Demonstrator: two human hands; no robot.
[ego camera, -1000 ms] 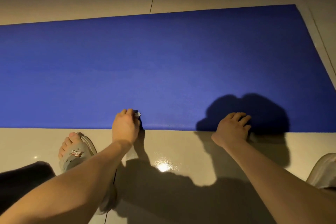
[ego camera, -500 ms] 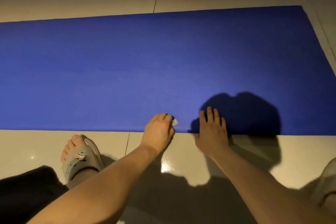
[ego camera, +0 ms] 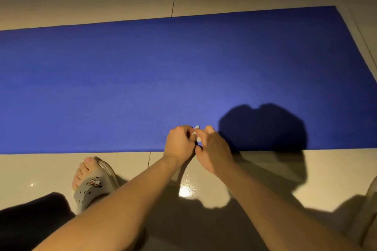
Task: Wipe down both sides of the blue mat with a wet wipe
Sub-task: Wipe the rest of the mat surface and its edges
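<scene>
Left hand [ego camera: 179, 142] and right hand [ego camera: 214, 149] meet at the near edge, both pinching the small white wipe [ego camera: 196, 131]. The blue mat [ego camera: 183, 67] lies flat toward 12 o'clock, its long axis running 9 to 3.

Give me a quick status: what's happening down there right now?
Left hand and right hand both pinching the wet wipe. Blue mat flat on the tiles. Nothing in the way.

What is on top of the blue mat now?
Over its near edge, the left hand and right hand pinch a small white wipe; fingers hide most of it.
</scene>
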